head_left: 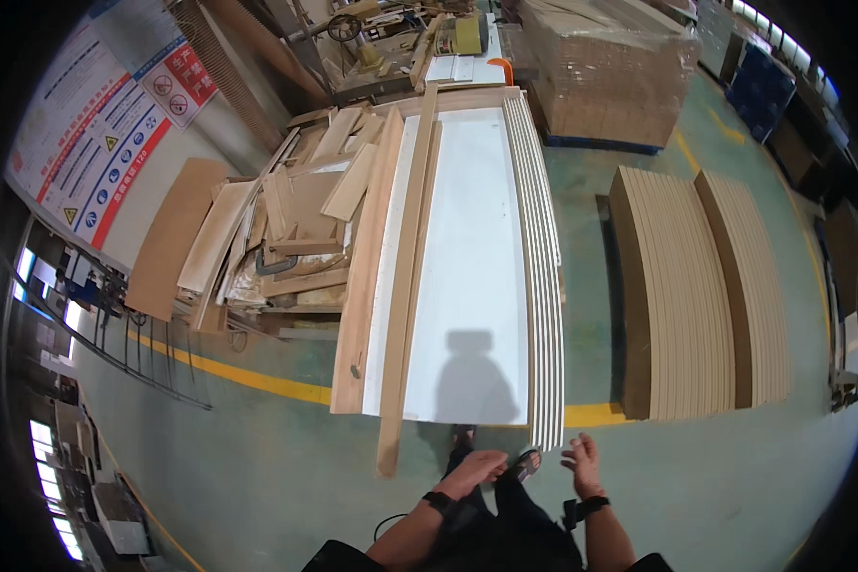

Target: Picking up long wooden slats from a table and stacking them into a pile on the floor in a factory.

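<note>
My left hand [479, 468] hangs in front of my legs, just off the near end of a long white panel [472, 248]. Its fingers are curled together, and nothing shows in them. My right hand [583, 459] is held with fingers apart and nothing between them. It is nearest to several long, narrow white-edged strips [541, 286] stacked side by side along the panel's right edge, and does not appear to touch them. On the panel's left lie a brown wooden strip [412, 276], jutting past the near end, and a wider wooden board [367, 267].
Wood offcuts [305, 210] are heaped on the left beside a leaning brown sheet [169, 238]. Two stacks of tan boards [682, 296] stand on the green floor at right. A film-wrapped pallet load [605, 71] and a machine [367, 57] stand behind.
</note>
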Tool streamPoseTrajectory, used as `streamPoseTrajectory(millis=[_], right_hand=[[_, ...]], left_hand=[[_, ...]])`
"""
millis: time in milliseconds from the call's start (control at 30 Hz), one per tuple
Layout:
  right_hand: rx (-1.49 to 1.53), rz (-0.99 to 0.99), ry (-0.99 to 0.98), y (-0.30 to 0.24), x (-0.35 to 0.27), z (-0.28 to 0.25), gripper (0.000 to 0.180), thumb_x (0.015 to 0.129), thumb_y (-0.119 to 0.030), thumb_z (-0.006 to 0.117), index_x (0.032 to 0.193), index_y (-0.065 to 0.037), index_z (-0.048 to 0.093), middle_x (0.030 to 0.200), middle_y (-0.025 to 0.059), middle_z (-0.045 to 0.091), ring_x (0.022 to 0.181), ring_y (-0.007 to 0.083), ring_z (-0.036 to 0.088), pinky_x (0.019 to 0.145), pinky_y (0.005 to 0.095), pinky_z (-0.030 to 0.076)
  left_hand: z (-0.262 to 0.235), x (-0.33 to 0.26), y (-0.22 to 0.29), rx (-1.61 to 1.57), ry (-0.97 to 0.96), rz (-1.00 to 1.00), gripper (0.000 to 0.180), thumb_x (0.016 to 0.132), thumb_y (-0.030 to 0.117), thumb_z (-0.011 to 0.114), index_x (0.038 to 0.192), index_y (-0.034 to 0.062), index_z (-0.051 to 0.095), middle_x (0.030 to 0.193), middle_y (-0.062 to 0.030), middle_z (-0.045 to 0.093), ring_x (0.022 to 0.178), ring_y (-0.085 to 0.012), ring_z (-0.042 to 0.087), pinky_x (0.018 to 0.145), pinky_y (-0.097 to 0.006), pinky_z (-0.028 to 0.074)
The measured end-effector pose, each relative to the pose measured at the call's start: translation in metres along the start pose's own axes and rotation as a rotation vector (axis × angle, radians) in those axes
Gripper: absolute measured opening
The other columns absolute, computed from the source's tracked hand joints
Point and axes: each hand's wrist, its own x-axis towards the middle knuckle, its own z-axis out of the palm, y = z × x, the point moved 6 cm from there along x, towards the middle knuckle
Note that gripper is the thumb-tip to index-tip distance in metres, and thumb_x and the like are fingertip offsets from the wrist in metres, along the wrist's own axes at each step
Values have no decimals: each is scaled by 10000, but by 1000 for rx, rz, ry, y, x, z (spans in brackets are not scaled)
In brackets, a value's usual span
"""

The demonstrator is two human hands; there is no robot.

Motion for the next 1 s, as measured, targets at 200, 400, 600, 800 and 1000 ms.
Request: streamPoseTrajectory(millis=[200, 400, 600, 800, 1000], right_hand=[[-7, 231, -7, 54, 8, -90, 332, 927, -380, 608, 1099, -98, 585, 872, 81, 643, 689, 196, 640, 584, 341, 546], [-185, 206, 154, 81, -23, -95, 227, 909, -224, 568, 1023, -34, 618, 836, 61, 625, 682, 151, 600, 589, 280, 506], [-211, 228, -311, 159, -42, 41, 268, 923, -302, 629, 1038, -60, 645, 840, 55, 664, 741, 174, 655, 642, 315, 548], [-96, 258, -618, 197, -67, 207, 319, 922, -305, 655, 1115, -51, 657, 903, 40, 683, 770, 138, 659, 685, 293, 558], [-80, 205, -648, 163, -89, 292, 446, 924, -351, 671, 1234, -41, 585, 892, 19, 634, 826, 135, 628, 774, 273, 543]], left_hand=[[-103, -101, -30, -154, 324, 150, 311, 971, 304, 591, 1108, 35, 665, 964, -60, 683, 905, -160, 652, 793, -303, 528], [-192, -129, -75, -205, 811, 286, 238, 967, 294, 577, 971, 64, 640, 892, -25, 643, 827, -124, 608, 726, -303, 510], [-241, -88, -66, 139, 709, 190, 359, 967, 362, 576, 1198, 87, 594, 1046, -23, 607, 946, -149, 579, 835, -357, 483], [-254, -27, -53, -111, 318, 224, 416, 1013, 345, 535, 1253, 7, 554, 1183, -76, 604, 1069, -169, 581, 923, -364, 471], [-257, -15, -50, -146, 282, 315, 381, 946, 350, 640, 1089, -3, 643, 950, -24, 641, 850, -118, 591, 761, -299, 485]])
